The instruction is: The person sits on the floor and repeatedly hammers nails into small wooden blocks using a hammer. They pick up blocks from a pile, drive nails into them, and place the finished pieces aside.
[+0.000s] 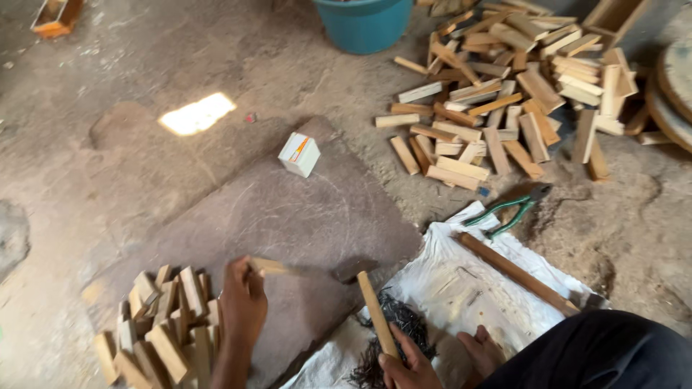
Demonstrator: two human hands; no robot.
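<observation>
A short wooden piece (268, 266) lies flat on the stone slab (288, 209), its near end pinched between the fingers (252, 277) of the left hand (243, 302), which are closed on it. Just past its free end sits the dark head of a hammer (375, 313). The hammer's pale handle runs back into the right hand (407, 366), whose fingers are wrapped shut around the lower end.

Beside the right hand's fingers, a dark heap of nails (404, 320) spills over a white sack (468, 281). A second long handle (515, 274) lies across the sack, with green pliers (512, 210) at its far edge. Near the knee there is a shape that may be a foot or another hand; I cannot tell which.

Close behind the left wrist stands a tight stack of wooden pieces (162, 328). Well beyond both sets of fingers, a much larger loose heap of blocks (497, 108) spreads in front of a blue bucket (364, 25), and a small white box (299, 153) rests on the slab's far end.

Judging by the two heaps, the work looks partly done: the stack near the hand is the smaller share and the far heap is untouched.
</observation>
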